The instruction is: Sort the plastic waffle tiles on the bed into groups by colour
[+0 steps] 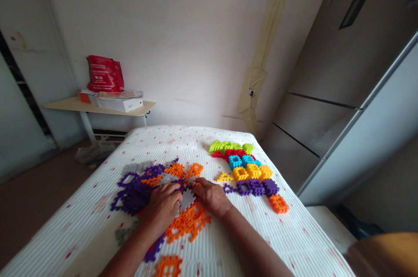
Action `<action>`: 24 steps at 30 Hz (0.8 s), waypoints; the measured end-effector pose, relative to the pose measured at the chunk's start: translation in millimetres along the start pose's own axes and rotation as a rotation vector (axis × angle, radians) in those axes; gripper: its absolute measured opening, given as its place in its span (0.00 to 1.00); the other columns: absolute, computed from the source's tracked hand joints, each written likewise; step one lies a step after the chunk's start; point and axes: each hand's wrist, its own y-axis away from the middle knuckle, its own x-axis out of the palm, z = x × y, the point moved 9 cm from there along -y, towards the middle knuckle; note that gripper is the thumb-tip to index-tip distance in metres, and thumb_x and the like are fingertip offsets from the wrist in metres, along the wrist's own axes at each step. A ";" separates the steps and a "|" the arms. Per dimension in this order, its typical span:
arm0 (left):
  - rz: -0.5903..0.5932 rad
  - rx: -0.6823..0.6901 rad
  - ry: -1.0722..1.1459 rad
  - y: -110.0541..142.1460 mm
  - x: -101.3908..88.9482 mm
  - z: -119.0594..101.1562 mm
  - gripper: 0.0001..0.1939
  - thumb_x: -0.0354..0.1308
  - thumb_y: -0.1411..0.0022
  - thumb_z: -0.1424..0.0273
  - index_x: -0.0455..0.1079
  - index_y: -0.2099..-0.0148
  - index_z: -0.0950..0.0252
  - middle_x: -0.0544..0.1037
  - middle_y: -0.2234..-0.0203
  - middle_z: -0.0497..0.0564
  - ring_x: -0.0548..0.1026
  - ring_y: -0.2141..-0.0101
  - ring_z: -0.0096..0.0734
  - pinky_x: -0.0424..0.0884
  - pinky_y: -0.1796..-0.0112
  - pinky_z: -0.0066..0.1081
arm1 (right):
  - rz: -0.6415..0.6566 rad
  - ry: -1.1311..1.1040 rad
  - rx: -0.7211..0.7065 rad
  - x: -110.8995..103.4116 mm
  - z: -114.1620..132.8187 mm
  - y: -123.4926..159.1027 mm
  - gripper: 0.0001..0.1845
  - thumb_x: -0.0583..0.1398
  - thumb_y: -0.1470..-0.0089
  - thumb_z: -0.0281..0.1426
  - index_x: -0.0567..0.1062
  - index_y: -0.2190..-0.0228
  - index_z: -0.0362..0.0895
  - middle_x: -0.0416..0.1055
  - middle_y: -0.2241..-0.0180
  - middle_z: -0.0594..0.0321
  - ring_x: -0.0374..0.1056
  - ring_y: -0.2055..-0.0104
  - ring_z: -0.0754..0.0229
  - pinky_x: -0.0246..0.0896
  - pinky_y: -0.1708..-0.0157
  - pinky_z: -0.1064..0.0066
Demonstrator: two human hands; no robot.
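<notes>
Both of my hands are in a loose pile of interlocking plastic tiles. My left hand has its fingers curled in over the pile, beside a light grey tile. On that tile's other side, my right hand is closed, its fingertips bent down among the pieces. What either hand grips is hidden under the fingers. Purple tiles lie heaped to the left of my left hand. Orange tiles spread just below the grey one, and more orange tiles sit beyond my hands.
Sorted stacks stand on the table at right: green tiles, red tiles, blue tiles, yellow tiles, purple stacks and an orange stack. A refrigerator rises beyond the right edge. A side table carries boxes and a red bag.
</notes>
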 end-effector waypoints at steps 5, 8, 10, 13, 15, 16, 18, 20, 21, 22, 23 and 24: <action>-0.110 -0.019 0.052 -5.3 -16.8 1.8 0.13 0.48 0.47 0.80 0.71 0.68 0.60 0.78 0.64 0.50 0.74 0.60 0.35 0.68 0.56 0.37 | -0.110 -0.140 -0.052 -13.6 11.9 2.9 0.13 0.49 0.38 0.27 0.69 0.55 0.46 0.71 0.56 0.59 0.70 0.59 0.63 0.64 0.61 0.76; -0.214 -0.015 0.112 -7.3 -30.7 2.7 0.16 0.48 0.47 0.79 0.71 0.59 0.60 0.79 0.63 0.50 0.75 0.61 0.34 0.69 0.56 0.35 | -0.221 -0.258 0.029 -25.1 7.3 5.1 0.13 0.49 0.38 0.30 0.70 0.57 0.45 0.73 0.62 0.60 0.71 0.63 0.63 0.63 0.63 0.76; -0.258 -0.016 0.156 -7.4 -38.1 1.8 0.16 0.47 0.45 0.77 0.72 0.58 0.60 0.80 0.64 0.49 0.76 0.61 0.33 0.70 0.57 0.34 | -0.283 -0.373 0.077 -31.0 3.2 7.1 0.13 0.49 0.38 0.32 0.72 0.59 0.45 0.73 0.65 0.61 0.70 0.66 0.64 0.63 0.65 0.76; -0.268 -0.082 0.274 -6.1 -42.9 2.3 0.13 0.48 0.42 0.72 0.73 0.59 0.59 0.80 0.67 0.49 0.77 0.64 0.32 0.72 0.59 0.32 | -0.311 -0.589 0.130 -32.8 -2.0 9.3 0.14 0.51 0.39 0.35 0.74 0.64 0.45 0.73 0.70 0.63 0.69 0.70 0.65 0.62 0.69 0.77; -0.223 -0.154 0.393 -5.4 -39.3 2.4 0.13 0.50 0.41 0.69 0.74 0.59 0.60 0.80 0.67 0.50 0.77 0.65 0.31 0.73 0.62 0.30 | -0.304 -0.721 0.148 -31.6 -3.0 10.0 0.15 0.52 0.40 0.37 0.75 0.66 0.44 0.72 0.73 0.64 0.67 0.72 0.65 0.61 0.73 0.78; -0.190 -0.186 0.451 -5.2 -35.8 1.7 0.13 0.51 0.41 0.67 0.74 0.58 0.60 0.80 0.67 0.50 0.77 0.66 0.31 0.73 0.64 0.30 | -0.300 -0.773 0.147 -31.1 -2.3 10.1 0.15 0.52 0.40 0.38 0.75 0.66 0.44 0.72 0.73 0.65 0.66 0.73 0.66 0.60 0.73 0.78; -0.136 -0.236 0.539 -5.0 -28.6 -0.5 0.13 0.53 0.43 0.66 0.74 0.59 0.61 0.81 0.67 0.51 0.77 0.68 0.31 0.74 0.67 0.28 | -0.294 -0.846 0.130 -31.2 0.8 9.8 0.16 0.52 0.40 0.39 0.76 0.66 0.43 0.71 0.74 0.65 0.65 0.74 0.66 0.60 0.74 0.78; -0.122 -0.275 0.589 -4.5 -23.5 -0.7 0.11 0.55 0.45 0.65 0.75 0.62 0.61 0.81 0.69 0.51 0.77 0.70 0.31 0.73 0.70 0.28 | -0.283 -0.871 0.099 -31.8 5.5 8.6 0.16 0.53 0.40 0.39 0.76 0.66 0.44 0.71 0.73 0.65 0.66 0.73 0.66 0.60 0.73 0.77; -0.122 -0.294 0.608 -4.2 -21.2 0.5 0.10 0.56 0.46 0.65 0.75 0.64 0.61 0.81 0.71 0.51 0.77 0.71 0.31 0.73 0.71 0.28 | -0.285 -0.864 0.088 -32.5 7.2 8.1 0.15 0.53 0.40 0.38 0.76 0.66 0.44 0.72 0.72 0.65 0.66 0.72 0.66 0.60 0.72 0.77; -0.118 -0.320 0.628 -3.5 -18.4 2.8 0.10 0.56 0.47 0.65 0.75 0.65 0.62 0.80 0.72 0.50 0.76 0.72 0.31 0.73 0.71 0.28 | -0.302 -0.844 0.086 -34.0 7.4 8.2 0.14 0.53 0.40 0.38 0.76 0.66 0.44 0.72 0.72 0.64 0.67 0.71 0.65 0.61 0.71 0.76; -0.109 -0.357 0.656 -2.5 -14.8 6.2 0.10 0.56 0.47 0.64 0.75 0.66 0.62 0.80 0.74 0.49 0.76 0.73 0.31 0.72 0.71 0.28 | -0.335 -0.814 0.103 -36.0 5.6 9.0 0.14 0.53 0.41 0.37 0.75 0.65 0.44 0.72 0.71 0.63 0.67 0.70 0.65 0.62 0.70 0.76; -0.101 -0.403 0.695 -1.1 -11.3 10.7 0.10 0.56 0.47 0.63 0.74 0.67 0.62 0.79 0.75 0.49 0.75 0.74 0.31 0.72 0.71 0.28 | -0.380 -0.777 0.138 -38.3 2.0 10.9 0.13 0.53 0.41 0.37 0.75 0.63 0.44 0.72 0.69 0.63 0.67 0.70 0.64 0.62 0.70 0.75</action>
